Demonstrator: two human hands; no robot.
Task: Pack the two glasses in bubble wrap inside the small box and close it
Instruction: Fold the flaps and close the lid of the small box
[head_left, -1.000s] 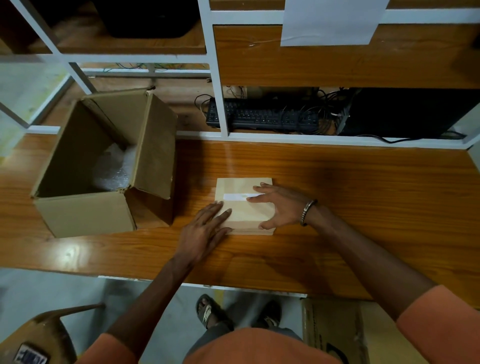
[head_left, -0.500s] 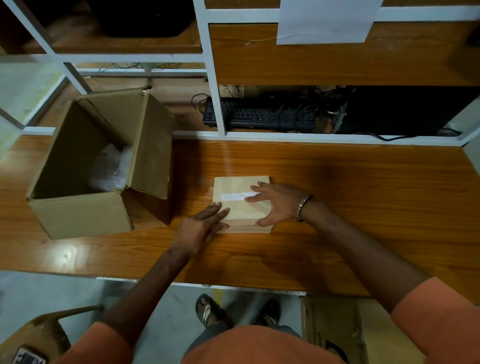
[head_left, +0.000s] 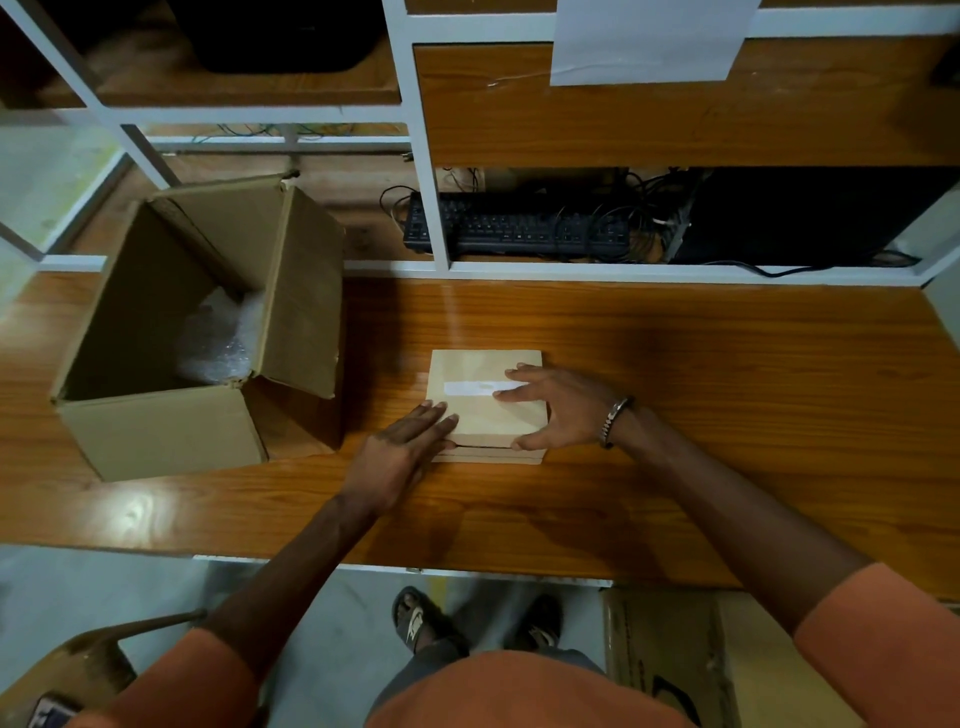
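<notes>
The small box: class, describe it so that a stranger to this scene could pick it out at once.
Find the wooden desk. Near its middle, right of the large open carton, lies the small box under both hands. Unlike the carton, it is flat, pale and shut, with a white strip across its lid.

Wooden desk (head_left: 675, 364): small box (head_left: 483, 415) shut flat at centre; large open carton (head_left: 156, 436) at left, well apart.
</notes>
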